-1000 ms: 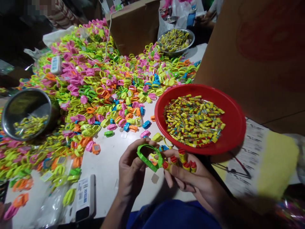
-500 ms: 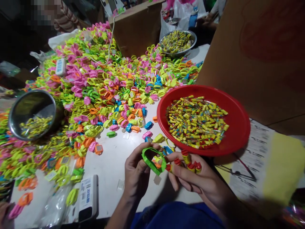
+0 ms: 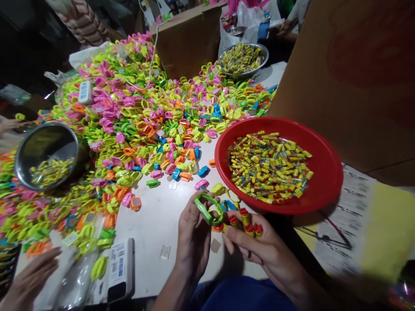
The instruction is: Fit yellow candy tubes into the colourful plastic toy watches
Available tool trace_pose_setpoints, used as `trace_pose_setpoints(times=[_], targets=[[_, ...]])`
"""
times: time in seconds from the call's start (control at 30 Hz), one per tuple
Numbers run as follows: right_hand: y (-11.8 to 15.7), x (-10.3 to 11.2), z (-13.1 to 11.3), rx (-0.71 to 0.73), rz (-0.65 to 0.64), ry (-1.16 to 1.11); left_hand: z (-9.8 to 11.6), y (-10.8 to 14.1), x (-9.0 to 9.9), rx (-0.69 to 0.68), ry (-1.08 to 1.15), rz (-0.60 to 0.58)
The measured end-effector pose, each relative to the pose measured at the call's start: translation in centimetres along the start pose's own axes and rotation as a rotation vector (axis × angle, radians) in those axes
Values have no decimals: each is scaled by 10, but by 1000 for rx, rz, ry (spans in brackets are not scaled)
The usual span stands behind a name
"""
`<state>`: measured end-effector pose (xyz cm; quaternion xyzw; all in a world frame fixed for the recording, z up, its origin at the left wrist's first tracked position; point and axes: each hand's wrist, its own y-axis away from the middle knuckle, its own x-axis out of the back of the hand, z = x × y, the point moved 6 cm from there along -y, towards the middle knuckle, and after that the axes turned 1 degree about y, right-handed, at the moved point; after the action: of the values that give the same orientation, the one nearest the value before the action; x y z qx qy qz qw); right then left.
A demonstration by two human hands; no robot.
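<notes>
L hand (image 3: 194, 235) curls around a green plastic loop (image 3: 207, 210), fingers pressed on it, at lower centre. R hand (image 3: 256, 244) pinches several red-capped yellow tubes (image 3: 246, 224) between its fingers, right beside the loop; what meets behind the loop is hidden. Bottom edge of frame cuts off both forearms.

Open room: bare white table (image 3: 155, 255) left of the hands, up to a heap of colored plastic loops (image 3: 145, 129) filling upper left. Red plastic plate (image 3: 324, 172) of loose tubes sits just above R hand. Steel bowl (image 3: 65, 134) at left, 2nd steel bowl (image 3: 259, 54) at top. Co-worker's hand (image 3: 32, 276) cut off at lower-left corner. Cardboard sheet (image 3: 340, 86) walls off the right. Tube contents too small to make out.
</notes>
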<state>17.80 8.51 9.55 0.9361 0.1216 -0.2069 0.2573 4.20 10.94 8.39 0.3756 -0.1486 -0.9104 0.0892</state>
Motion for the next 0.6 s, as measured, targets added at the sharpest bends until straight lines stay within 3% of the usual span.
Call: trace_pose_setpoints(times=[0.2,0.37,0.6], targets=[[14,6,-22,293,231,422,3,6,0,83,82,134],[16,1,-34,538,144,713,9,11,-5,43,17,123],[15,0,-41,640,154,849,10,15,-6,-26,-137,116]])
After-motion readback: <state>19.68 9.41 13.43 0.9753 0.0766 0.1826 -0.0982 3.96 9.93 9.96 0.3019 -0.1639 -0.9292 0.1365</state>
